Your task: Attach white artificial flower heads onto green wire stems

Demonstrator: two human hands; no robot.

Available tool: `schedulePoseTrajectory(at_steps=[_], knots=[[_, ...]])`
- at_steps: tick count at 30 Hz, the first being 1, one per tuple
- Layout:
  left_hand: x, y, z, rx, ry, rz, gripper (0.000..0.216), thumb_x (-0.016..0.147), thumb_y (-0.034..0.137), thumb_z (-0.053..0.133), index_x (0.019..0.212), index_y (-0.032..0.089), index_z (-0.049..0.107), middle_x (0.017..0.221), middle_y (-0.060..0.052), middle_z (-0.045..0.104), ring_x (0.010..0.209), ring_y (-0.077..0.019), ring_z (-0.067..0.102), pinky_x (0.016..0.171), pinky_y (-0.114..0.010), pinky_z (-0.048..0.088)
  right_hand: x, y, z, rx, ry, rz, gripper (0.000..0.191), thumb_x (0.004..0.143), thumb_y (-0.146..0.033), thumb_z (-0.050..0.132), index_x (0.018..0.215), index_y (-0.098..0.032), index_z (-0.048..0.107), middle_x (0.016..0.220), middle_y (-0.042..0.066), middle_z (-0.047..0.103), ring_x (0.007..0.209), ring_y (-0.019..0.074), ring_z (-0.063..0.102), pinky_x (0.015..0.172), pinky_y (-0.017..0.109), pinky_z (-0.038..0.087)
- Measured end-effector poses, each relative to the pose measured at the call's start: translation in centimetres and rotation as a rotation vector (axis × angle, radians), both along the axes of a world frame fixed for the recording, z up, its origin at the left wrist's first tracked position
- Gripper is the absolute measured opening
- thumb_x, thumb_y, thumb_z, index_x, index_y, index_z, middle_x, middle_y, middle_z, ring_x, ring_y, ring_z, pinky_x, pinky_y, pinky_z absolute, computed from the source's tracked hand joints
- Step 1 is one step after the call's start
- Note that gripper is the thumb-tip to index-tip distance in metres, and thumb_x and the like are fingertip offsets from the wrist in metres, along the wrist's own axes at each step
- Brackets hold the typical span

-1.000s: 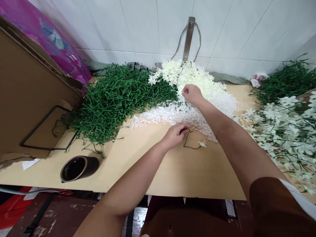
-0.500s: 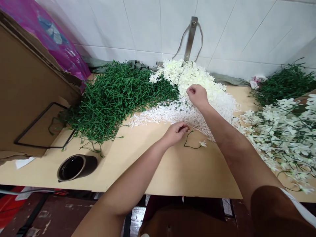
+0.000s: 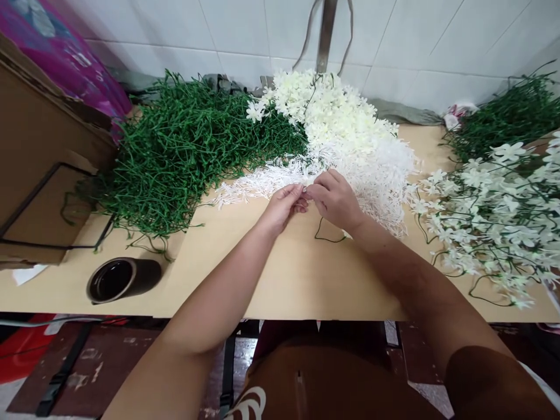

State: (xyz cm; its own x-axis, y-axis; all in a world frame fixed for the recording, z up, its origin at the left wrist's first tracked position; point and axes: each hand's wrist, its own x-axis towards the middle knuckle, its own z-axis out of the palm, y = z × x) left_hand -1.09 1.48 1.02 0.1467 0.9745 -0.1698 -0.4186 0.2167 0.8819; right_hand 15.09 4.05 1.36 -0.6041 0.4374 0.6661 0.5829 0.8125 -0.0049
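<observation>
My left hand (image 3: 282,207) and my right hand (image 3: 336,199) meet fingertip to fingertip over the near edge of a heap of thin white plastic pieces (image 3: 256,184). Both are closed in a pinch. A tiny pale bit shows between the fingertips, too small to name. Beneath my right hand a green wire-like stem (image 3: 328,239) lies on the board, its flower end mostly hidden. Behind the hands rises a pile of loose cream flower heads (image 3: 339,114). Left of it spreads a big tangle of green artificial stems (image 3: 175,154).
Stemmed white artificial flowers (image 3: 494,216) cover the right side, with more green stems (image 3: 511,119) behind them. A dark round cup-like container (image 3: 146,274) lies near the front left edge. A cardboard box (image 3: 44,146) stands at left, and a tiled wall (image 3: 236,29) bounds the back.
My right hand has come down from the flower-head pile to meet my left hand, which has moved slightly up and left. The view has tilted downward.
</observation>
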Motion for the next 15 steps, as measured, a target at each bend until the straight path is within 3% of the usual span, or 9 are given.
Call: schedulePoseTrajectory(at_steps=[3,7,11,15], knots=[[0.2,0.0,0.1,0.004,0.057,0.003,0.038,0.071,0.041,0.083,0.067,0.014,0.057,0.059,0.004,0.063,0.050,-0.0043,0.054,0.052,-0.017,0.045,0.0,0.0,-0.4,-0.083,0.059,0.068,0.023,0.098,-0.018,0.045,0.082,-0.021,0.061,0.083,0.007,0.056,0.081,0.0203,0.044,0.073,0.036,0.042],[0.4,0.1,0.1,0.006,0.092,0.033,0.030,0.080,0.029,0.077,0.066,0.014,0.054,0.057,0.004,0.061,0.047,-0.0045,0.053,0.051,-0.017,0.044,0.3,-0.3,-0.1,-0.230,0.295,0.136,0.014,0.094,-0.022,0.053,0.084,-0.022,0.064,0.083,0.005,0.059,0.081,0.0188,0.052,0.072,0.035,0.047],[0.7,0.0,0.1,0.008,0.212,0.078,0.028,0.083,0.021,0.073,0.064,0.015,0.054,0.053,0.005,0.058,0.045,-0.0048,0.050,0.048,-0.016,0.042,0.5,-0.7,1.1,-0.485,0.529,0.054,0.008,0.089,-0.028,0.062,0.084,-0.022,0.066,0.081,0.003,0.061,0.074,0.0152,0.055,0.064,0.031,0.047],[1.0,-0.3,0.3,0.034,0.300,0.083,0.030,0.084,0.018,0.071,0.061,0.015,0.052,0.050,0.006,0.056,0.042,-0.0039,0.047,0.046,-0.016,0.040,0.1,-1.3,1.7,-0.660,0.581,0.037,0.011,0.087,-0.032,0.064,0.085,-0.021,0.066,0.080,0.002,0.065,0.073,0.0146,0.057,0.066,0.031,0.048]])
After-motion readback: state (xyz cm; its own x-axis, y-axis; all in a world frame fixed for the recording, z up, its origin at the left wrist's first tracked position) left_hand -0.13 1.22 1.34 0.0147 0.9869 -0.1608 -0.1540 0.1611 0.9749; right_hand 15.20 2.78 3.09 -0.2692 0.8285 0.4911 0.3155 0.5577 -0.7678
